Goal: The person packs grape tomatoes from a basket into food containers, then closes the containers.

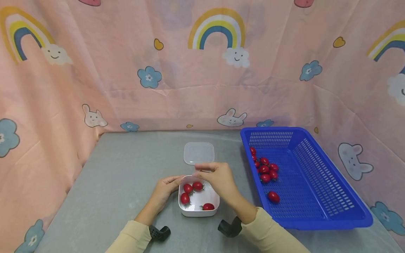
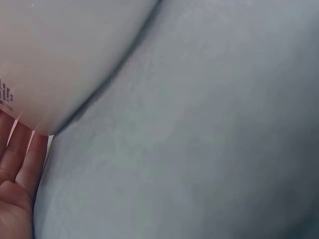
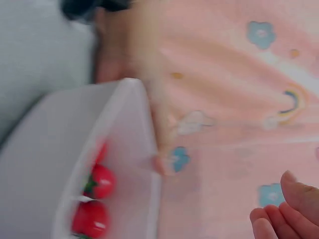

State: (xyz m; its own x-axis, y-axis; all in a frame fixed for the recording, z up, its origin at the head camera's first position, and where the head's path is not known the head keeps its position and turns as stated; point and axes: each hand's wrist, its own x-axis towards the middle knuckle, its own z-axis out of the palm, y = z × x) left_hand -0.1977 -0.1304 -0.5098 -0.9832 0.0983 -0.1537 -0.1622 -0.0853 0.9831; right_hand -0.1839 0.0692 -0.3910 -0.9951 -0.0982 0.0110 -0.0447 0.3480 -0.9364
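Note:
A white square plastic container (image 1: 199, 213) sits on the table with several red cherry tomatoes (image 1: 188, 188) inside, green stems on them. My left hand (image 1: 164, 191) holds the container at its back left corner. In the left wrist view, fingers (image 2: 30, 162) lie along the container's outer wall (image 2: 60, 59). Over the container's back right part hovers my right hand (image 1: 219, 181), its fingers pointing left and nothing visible in them. The right wrist view shows the thumb (image 3: 301, 196) apart from the fingers, with tomatoes (image 3: 94, 219) in the container to the left.
Behind the container lies a translucent lid (image 1: 199, 153). A blue slotted basket (image 1: 329, 182) stands at the right, more cherry tomatoes (image 1: 264, 169) along its left side. Pink patterned cloth (image 1: 177, 102) hangs around the grey table (image 1: 120, 168). Dark wrist-mounted pieces (image 1: 230, 227) hang below both wrists.

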